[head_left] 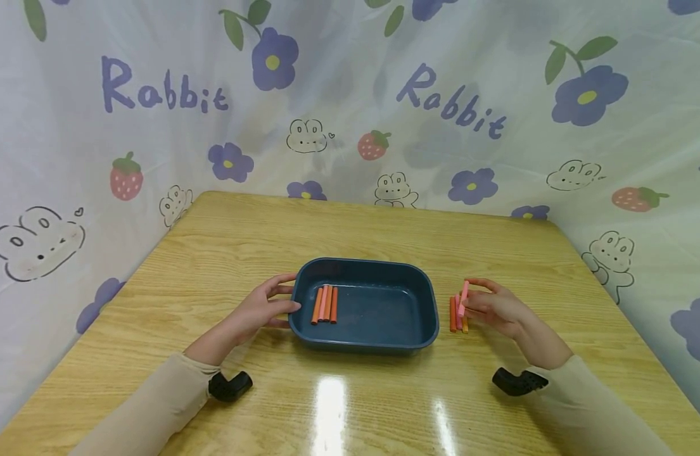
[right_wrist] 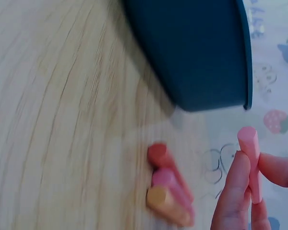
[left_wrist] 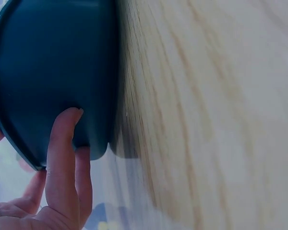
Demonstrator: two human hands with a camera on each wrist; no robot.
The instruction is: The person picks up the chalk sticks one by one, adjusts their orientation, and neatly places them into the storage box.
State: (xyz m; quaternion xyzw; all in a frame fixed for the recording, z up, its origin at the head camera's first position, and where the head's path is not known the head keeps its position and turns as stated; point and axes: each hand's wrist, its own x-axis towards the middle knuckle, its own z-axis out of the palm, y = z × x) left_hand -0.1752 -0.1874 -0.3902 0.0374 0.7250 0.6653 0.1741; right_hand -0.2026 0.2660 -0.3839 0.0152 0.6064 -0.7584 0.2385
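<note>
I'm looking down on a wood-grained counter (head_left: 247, 237), with two bright glare streaks (head_left: 330, 411) toward six o'clock. A white cloth (head_left: 344, 50) surrounds it from nine through twelve to three, printed with purple flowers (head_left: 274, 60) and strawberries (head_left: 125, 182). The dark blue tray (head_left: 378, 313) sits near the middle. The left grip (head_left: 263, 307) is at its nine o'clock end, spread and touching it. The right grip (head_left: 498, 308), out past the tray's three o'clock end, pinches a pink stick (right_wrist: 251, 160).

Only the head view gives me the tray's inside: four orange and pink sticks (head_left: 324, 305), side by side toward nine o'clock. The left wrist view lets me see fingertips (left_wrist: 69, 117) against the outer wall. From the right wrist I can tell the pinched stick is up off the counter, well apart from three loose sticks (right_wrist: 168, 179), red, pink and yellow-orange, lying together beside the tray.
</note>
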